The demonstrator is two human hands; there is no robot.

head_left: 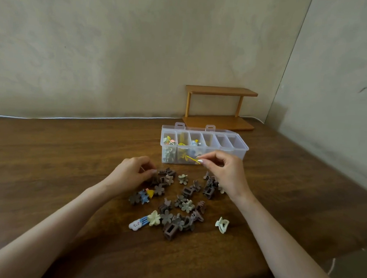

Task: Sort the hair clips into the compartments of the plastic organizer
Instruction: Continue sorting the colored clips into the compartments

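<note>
- A person's right hand pinches a thin yellow hair clip between thumb and fingertips, holding it in the air just in front of the near wall of the clear plastic organizer.
- The left hand rests on the wooden table at the left edge of the pile of hair clips, fingers curled against a brown clip; whether it actually grips the clip cannot be told.
- The organizer stands open, far of the pile, with six compartments in a row; the three on the left hold coloured clips, and the three on the right look bare.
- Loose clips, mostly brown and grey flower and claw shapes, lie scattered between the two forearms; a white cloud-shaped clip lies at the near left, a pale green claw clip apart at the near right.
- A small wooden shelf stands against the wall beyond the organizer.
</note>
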